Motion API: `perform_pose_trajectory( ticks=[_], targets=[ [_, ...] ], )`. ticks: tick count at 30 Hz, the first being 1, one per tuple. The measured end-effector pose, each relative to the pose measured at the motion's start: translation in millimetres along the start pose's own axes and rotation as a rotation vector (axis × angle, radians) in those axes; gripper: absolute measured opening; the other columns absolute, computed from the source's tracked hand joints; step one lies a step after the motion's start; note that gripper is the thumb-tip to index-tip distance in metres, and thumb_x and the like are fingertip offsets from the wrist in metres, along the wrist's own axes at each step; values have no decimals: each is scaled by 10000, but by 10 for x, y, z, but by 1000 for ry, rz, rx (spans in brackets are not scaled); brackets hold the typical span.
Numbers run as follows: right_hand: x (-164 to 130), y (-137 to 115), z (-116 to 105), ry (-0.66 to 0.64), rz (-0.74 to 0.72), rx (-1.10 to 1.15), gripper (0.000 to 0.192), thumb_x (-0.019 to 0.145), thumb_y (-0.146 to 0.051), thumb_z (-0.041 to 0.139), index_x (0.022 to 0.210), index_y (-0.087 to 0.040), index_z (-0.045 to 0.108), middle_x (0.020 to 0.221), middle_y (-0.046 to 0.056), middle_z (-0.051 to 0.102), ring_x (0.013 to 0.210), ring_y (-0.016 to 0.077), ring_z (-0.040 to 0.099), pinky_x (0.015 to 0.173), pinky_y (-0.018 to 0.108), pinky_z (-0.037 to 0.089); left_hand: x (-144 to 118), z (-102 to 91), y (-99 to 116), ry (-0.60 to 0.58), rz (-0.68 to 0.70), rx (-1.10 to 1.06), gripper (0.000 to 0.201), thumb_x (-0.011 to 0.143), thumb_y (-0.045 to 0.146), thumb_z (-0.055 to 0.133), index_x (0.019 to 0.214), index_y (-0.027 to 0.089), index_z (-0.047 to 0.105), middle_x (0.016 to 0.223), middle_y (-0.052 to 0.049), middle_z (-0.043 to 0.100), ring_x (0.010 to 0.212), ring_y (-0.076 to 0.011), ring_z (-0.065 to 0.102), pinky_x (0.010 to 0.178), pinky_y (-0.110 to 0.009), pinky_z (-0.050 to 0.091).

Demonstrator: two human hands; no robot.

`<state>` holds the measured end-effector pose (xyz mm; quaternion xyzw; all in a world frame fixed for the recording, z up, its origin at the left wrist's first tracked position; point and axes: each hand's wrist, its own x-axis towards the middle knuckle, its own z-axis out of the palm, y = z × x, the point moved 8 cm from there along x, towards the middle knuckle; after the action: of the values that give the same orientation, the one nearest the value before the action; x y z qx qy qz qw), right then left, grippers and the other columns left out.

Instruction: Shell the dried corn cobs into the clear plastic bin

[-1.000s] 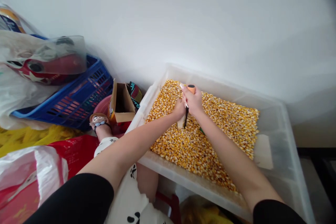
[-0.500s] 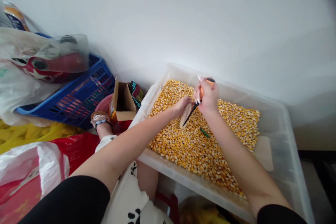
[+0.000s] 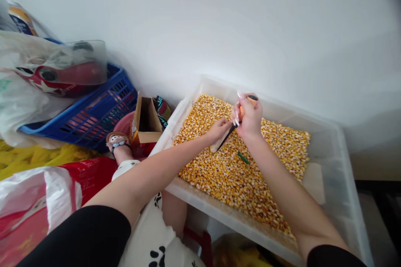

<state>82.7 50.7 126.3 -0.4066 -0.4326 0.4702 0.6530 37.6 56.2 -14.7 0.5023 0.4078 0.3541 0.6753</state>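
My right hand [image 3: 249, 119] is closed around the orange handle [image 3: 253, 99] of a knife. Its narrow black blade [image 3: 227, 137] slants down to the left. My left hand [image 3: 218, 130] pinches a pale tan, elongated piece [image 3: 215, 147], mostly hidden behind the fingers and blade; I cannot tell if it is a corn cob. The blade lies along or against this piece. Both hands are over loose yellow corn kernels [image 3: 232, 187] in a large translucent plastic bin [image 3: 250, 226]. A small green stick-like thing [image 3: 243, 158] rests on the kernels below the knife.
On the left stand an opened cardboard box [image 3: 149, 137] and a blue plastic basket [image 3: 78, 119] with bagged items. A red-and-white plastic bag [image 3: 59, 196] sits nearer. My leg [image 3: 177, 212] is beside the bin, and a white wall [image 3: 200, 21] rises behind it.
The tan piece has turned and drawn back under my left hand, so less of it shows. The knife tip has shifted slightly left. Both hands keep their hold.
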Motion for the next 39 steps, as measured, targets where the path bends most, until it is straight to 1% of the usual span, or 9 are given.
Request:
perform_pose_trajectory(
  ticks=[4, 10, 15, 20, 25, 28, 31, 35, 39],
  targets=[
    [-29, -17, -7, 47, -60, -73, 257, 741, -432, 539, 721, -229, 383, 399, -119, 348, 270, 39, 292, 285, 168, 222, 50, -111, 61, 169, -23, 13, 310, 785, 419, 441, 620, 159, 485, 449, 32, 454, 414, -77, 411, 446, -205, 332],
    [-64, -61, -30, 87, -153, -194, 232, 758, -456, 504, 772, -247, 404, 432, -110, 327, 295, 46, 302, 304, 179, 238, 93, -198, 181, 263, 49, -30, 338, 775, 425, 463, 559, 166, 468, 431, 21, 455, 404, -92, 416, 441, -214, 315],
    [-58, -91, -33, 109, -182, -166, 212, 768, -449, 496, 792, -253, 417, 444, -104, 326, 300, 47, 299, 308, 186, 240, 99, -264, 184, 350, 70, -3, 384, 767, 450, 486, 512, 167, 434, 405, 28, 417, 409, -86, 398, 442, -204, 287],
    [-89, -59, -17, 127, -161, -97, 200, 755, -416, 533, 796, -251, 426, 443, -100, 333, 307, 46, 305, 310, 189, 241, 109, -282, 173, 365, 80, -17, 391, 764, 458, 490, 509, 168, 432, 406, 30, 412, 405, -83, 386, 442, -205, 277],
    [-109, -120, 18, 120, -213, -183, 194, 773, -439, 498, 810, -260, 432, 451, -95, 322, 312, 54, 304, 317, 199, 248, 96, -275, 168, 367, 83, -36, 388, 771, 461, 481, 521, 167, 439, 410, 32, 410, 424, -85, 393, 451, -200, 281],
    [-106, -160, 28, 132, -246, -212, 187, 783, -441, 481, 800, -264, 422, 453, -92, 309, 313, 58, 305, 320, 204, 249, 59, -257, 199, 379, 72, -121, 398, 796, 452, 447, 521, 165, 434, 420, 31, 410, 426, -80, 385, 460, -203, 291],
    [-124, -117, 52, 132, -242, -206, 190, 773, -432, 502, 775, -260, 419, 451, -91, 314, 317, 59, 311, 323, 207, 252, 22, -226, 223, 381, 22, -246, 402, 842, 389, 379, 508, 167, 406, 406, 31, 379, 411, -76, 364, 450, -209, 289],
    [-139, -67, 100, 101, -203, -226, 206, 764, -439, 513, 777, -256, 421, 457, -88, 338, 325, 62, 331, 325, 207, 263, 42, -207, 167, 363, -87, -346, 333, 811, 332, 435, 521, 171, 411, 390, 35, 369, 400, -81, 366, 439, -214, 300],
    [-15, -212, 113, 11, -121, -209, 222, 752, -421, 543, 734, -241, 415, 435, -94, 355, 299, 51, 315, 304, 192, 247, 115, -197, 88, 262, -197, -419, 316, 752, 406, 490, 544, 172, 443, 408, 27, 406, 373, -96, 401, 431, -238, 335]
  ],
)
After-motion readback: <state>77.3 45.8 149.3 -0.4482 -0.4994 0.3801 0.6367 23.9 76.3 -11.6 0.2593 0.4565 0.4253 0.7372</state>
